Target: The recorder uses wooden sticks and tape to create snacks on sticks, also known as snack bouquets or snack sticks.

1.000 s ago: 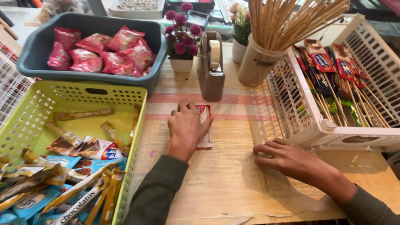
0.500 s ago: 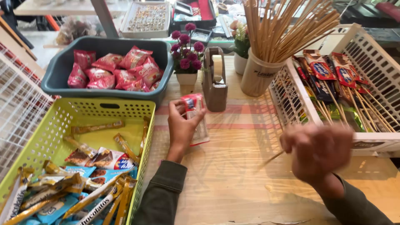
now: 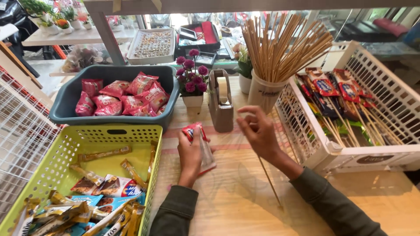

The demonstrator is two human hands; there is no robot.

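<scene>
Head view, workbench seen from above. The left hand (image 3: 190, 153) grips a small red-and-clear snack packet (image 3: 199, 146), lifted off the wooden table (image 3: 236, 196) and tilted; the fingers are curled closed around its left edge, so the packet projects from them toward 1 o'clock, its red top uppermost. The right hand (image 3: 259, 131) pinches a thin wooden skewer (image 3: 269, 181) with fingers drawn narrow; the stick runs down from the hand toward 5 o'clock, its far end just over the table. The packet lies at 9 o'clock of the right hand, near but apart. A tape dispenser (image 3: 221, 102) stands at 12 o'clock between the hands. A white cup of skewers (image 3: 267, 89) sits at 1 o'clock, a white basket (image 3: 350, 153) of skewered snacks at 3 o'clock, a green basket (image 3: 65, 157) of wrapped bars at 9 o'clock, and a grey-blue tub (image 3: 65, 98) of red packets at 10 o'clock.
</scene>
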